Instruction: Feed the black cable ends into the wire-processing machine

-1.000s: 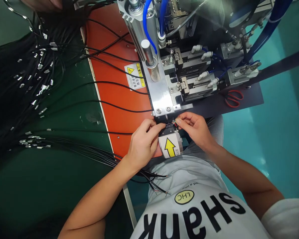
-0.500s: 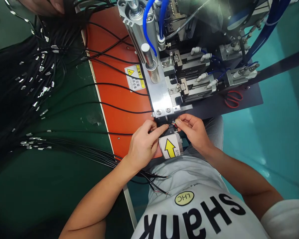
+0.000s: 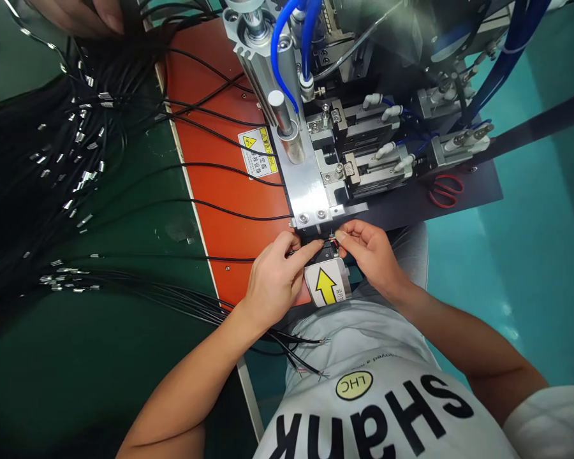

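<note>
Currently, both hands work at the small black block [image 3: 321,254]; clock positions are given from this block. The right hand [image 3: 372,254], at 3 o'clock, pinches thin wires [image 3: 336,243] between thumb and fingertip. The left hand [image 3: 273,278], at 8 o'clock, is curled, one fingertip extended to the block; whether it grips or only presses cannot be told. The wires sit at the block's upper edge, between both sets of fingertips.

Compared with one second ago, the left fingertip has advanced slightly toward the right hand; the right-hand pinch is unchanged. This suggests fine alignment or steadying of the wires, not yet released.

A black cable [image 3: 229,259] runs from 9 o'clock beneath the left hand. At 6 o'clock, bare-ended cables [image 3: 306,363] lie against the shirt. The machine [image 3: 310,185] stands at 12 o'clock on an orange base [image 3: 229,233]. Red-handled scissors [image 3: 447,192] rest at 2 o'clock on a dark plate [image 3: 406,211].

Outward, the green table [image 3: 124,363] extends at 8 to 9 o'clock; a cable pile [image 3: 23,150] covers its 10 o'clock area. Teal floor [image 3: 516,274] shows at 3 o'clock.
</note>
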`<state>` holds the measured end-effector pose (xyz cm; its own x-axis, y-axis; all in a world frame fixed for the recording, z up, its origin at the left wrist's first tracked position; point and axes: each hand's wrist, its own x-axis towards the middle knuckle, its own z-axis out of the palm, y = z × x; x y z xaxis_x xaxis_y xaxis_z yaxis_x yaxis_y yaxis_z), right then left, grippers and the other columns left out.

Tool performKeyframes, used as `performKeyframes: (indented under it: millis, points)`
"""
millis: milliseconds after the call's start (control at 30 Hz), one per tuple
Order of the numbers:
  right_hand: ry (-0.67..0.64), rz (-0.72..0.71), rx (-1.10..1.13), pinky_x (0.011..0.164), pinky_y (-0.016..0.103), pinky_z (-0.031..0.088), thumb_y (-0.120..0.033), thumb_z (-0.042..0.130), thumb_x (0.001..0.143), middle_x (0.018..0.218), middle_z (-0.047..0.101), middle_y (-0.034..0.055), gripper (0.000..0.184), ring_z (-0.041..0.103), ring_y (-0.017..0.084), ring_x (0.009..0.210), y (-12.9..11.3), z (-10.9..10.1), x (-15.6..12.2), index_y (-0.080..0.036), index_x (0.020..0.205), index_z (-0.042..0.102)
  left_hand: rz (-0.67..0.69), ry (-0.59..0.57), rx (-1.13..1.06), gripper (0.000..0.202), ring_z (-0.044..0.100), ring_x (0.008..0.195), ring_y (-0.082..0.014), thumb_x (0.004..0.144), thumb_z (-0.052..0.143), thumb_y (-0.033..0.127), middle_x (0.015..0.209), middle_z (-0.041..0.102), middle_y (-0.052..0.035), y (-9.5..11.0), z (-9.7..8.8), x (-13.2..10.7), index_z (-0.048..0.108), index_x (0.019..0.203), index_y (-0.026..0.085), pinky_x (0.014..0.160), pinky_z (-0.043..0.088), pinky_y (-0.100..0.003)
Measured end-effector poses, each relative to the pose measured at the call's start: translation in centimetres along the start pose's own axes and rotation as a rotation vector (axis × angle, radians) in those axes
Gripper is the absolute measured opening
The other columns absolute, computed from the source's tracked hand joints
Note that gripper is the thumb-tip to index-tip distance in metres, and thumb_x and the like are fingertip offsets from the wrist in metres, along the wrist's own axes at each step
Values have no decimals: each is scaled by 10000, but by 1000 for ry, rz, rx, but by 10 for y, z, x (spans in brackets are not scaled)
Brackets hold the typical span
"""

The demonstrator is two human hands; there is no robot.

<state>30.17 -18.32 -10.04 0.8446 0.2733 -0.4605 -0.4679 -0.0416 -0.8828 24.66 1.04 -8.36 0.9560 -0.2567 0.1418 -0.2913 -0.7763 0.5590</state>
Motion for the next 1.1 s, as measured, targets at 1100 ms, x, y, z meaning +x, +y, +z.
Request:
performKeyframes:
  millis: [1100]
  points:
    - [219, -550, -952, 688, 285, 402, -265, 577, 926, 743, 679, 2, 169, 575, 119, 629, -8, -4, -24, -193, 828, 694, -14, -14, 8, 359, 589, 942, -174, 939, 422, 95, 923, 534, -65, 4, 0, 2, 650, 1195, 201, 699, 495, -253]
